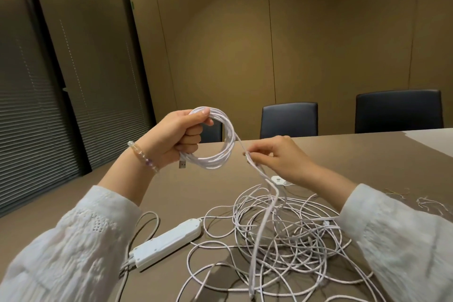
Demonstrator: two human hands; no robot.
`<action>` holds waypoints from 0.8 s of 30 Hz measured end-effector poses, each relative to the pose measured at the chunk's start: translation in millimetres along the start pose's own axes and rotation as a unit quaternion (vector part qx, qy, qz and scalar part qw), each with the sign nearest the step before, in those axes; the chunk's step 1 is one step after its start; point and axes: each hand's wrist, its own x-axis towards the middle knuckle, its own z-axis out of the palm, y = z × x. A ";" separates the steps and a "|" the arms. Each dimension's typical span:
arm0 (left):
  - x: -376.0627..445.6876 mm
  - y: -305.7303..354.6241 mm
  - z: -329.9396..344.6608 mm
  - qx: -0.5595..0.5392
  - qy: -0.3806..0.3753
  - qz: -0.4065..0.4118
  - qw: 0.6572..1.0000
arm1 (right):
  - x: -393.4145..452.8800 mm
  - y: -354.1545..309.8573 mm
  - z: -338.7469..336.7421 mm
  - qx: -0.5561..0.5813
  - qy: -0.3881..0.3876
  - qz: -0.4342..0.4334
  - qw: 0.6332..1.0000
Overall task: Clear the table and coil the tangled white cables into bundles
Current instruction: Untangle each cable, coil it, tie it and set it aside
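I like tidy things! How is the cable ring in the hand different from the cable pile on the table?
The neat round white cable coil is held up in the left hand; the loose white cable tangle sprawls on the brown table. The coil is small, the tangle wide. Both are thin white cable.

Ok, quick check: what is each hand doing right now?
Left hand: closed around the coiled cable bundle, held above the table.
Right hand: pinching the loose cable strand that runs from the coil.

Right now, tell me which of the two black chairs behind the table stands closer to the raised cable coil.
The left black chair, just beyond the cable coil in the left hand. The other chair stands far to the right.
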 end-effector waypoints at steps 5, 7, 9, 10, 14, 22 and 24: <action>9.3 -17.1 -13.9 0.001 0.110 0.021 0.994 | -7.0 42.8 -9.0 -0.120 0.066 0.140 0.981; 12.2 -23.5 -17.5 -0.010 0.145 0.028 0.989 | -8.8 64.2 -16.1 -0.182 0.083 0.199 0.959; 14.0 -27.7 -20.7 -0.028 0.182 0.037 0.982 | -11.8 85.2 -23.3 -0.225 0.087 0.264 0.934; 14.7 -28.7 -22.2 -0.037 0.202 0.041 0.978 | -14.8 94.5 -27.1 -0.244 0.084 0.291 0.921; 16.1 -31.9 -27.1 -0.062 0.233 0.040 0.970 | -26.7 118.3 -34.0 -0.273 0.062 0.350 0.894; 22.0 -35.1 -16.2 -0.047 0.169 0.030 0.984 | -11.9 85.3 -15.3 -0.168 0.043 0.291 0.941; 23.3 -33.0 -13.1 -0.043 0.149 0.037 0.987 | -5.2 59.4 -5.5 -0.106 0.098 0.220 0.965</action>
